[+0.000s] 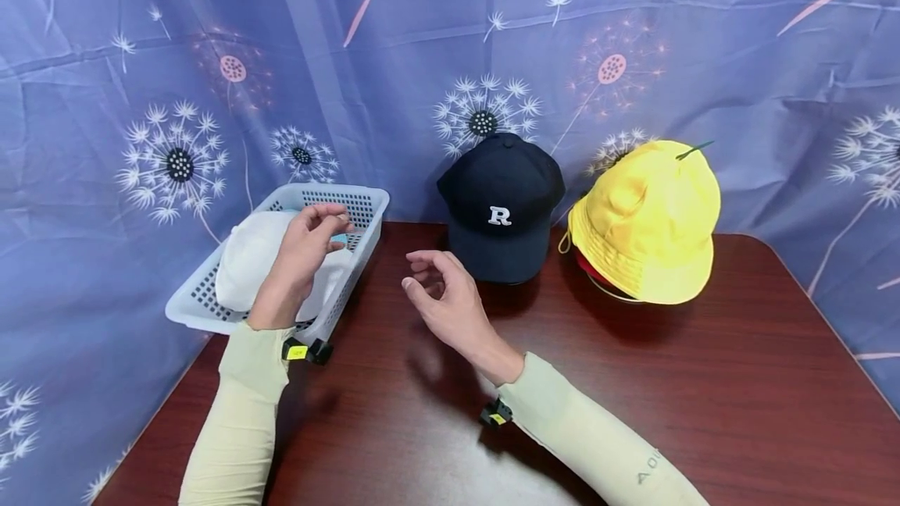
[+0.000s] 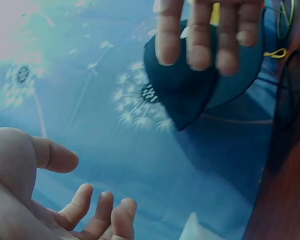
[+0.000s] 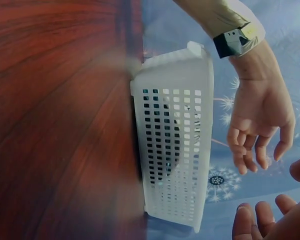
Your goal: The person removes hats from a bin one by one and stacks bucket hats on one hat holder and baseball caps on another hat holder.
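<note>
My left hand [image 1: 302,248] hovers over a pale plastic basket [image 1: 184,309], fingers loosely bent and holding nothing. Inside the basket lies a white cap [image 1: 239,260], partly hidden by that hand; a bit of light blue [image 1: 339,239] shows beside it, its kind unclear. To the right, above the table, my right hand [image 1: 453,307] is also bare, with thumb and fingers softly curved. Nearest to it is a black baseball cap [image 1: 502,178] bearing a white letter R. In the right wrist view, the left hand [image 3: 262,107] hangs above the basket's level, apart from it.
A yellow brimmed hat [image 1: 650,209] with a green tip sits on a stand right of the black cap, something red under its brim. Behind the dark wooden table [image 1: 394,428] hangs a blue curtain [image 1: 408,100] with dandelion prints.
</note>
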Motion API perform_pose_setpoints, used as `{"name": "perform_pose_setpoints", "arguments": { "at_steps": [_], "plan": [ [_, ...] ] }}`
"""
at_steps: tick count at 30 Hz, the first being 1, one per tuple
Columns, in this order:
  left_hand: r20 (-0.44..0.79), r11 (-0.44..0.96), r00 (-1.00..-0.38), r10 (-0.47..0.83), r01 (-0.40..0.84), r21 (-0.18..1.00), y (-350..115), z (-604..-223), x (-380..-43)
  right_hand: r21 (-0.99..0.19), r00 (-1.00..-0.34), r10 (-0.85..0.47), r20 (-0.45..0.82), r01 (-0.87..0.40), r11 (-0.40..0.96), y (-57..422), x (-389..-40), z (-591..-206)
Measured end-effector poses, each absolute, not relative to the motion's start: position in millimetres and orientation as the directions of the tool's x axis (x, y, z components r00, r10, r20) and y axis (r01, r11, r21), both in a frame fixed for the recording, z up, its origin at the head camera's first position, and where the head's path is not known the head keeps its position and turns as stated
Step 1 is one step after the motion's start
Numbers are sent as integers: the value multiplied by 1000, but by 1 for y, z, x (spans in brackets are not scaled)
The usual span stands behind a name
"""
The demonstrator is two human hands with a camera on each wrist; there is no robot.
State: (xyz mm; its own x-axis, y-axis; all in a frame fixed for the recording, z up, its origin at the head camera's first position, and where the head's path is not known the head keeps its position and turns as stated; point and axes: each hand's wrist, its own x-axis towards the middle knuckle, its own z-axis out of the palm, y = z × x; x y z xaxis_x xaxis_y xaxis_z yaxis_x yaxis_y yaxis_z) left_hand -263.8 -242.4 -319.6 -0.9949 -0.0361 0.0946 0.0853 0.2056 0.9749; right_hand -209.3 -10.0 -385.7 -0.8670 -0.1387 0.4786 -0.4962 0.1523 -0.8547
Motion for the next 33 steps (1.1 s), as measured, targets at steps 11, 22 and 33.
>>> {"name": "perform_pose_setpoints", "arguments": {
  "at_steps": [11, 22, 33],
  "plan": [
    [102, 127, -990, -100, 89, 988, -273, -307, -262, -854, -864, -177, 471, -497, 154, -29, -209, -387],
    [88, 31, -981, -172, 84, 996, -311, -294, -269, -833, -839, -219, 498, -533, 147, -48, -207, -391],
    [10, 367, -965, -262, -90, 926, -344, -295, -287, -754, -801, -232, 552, -598, 273, -73, -204, -394]
  ]
}}
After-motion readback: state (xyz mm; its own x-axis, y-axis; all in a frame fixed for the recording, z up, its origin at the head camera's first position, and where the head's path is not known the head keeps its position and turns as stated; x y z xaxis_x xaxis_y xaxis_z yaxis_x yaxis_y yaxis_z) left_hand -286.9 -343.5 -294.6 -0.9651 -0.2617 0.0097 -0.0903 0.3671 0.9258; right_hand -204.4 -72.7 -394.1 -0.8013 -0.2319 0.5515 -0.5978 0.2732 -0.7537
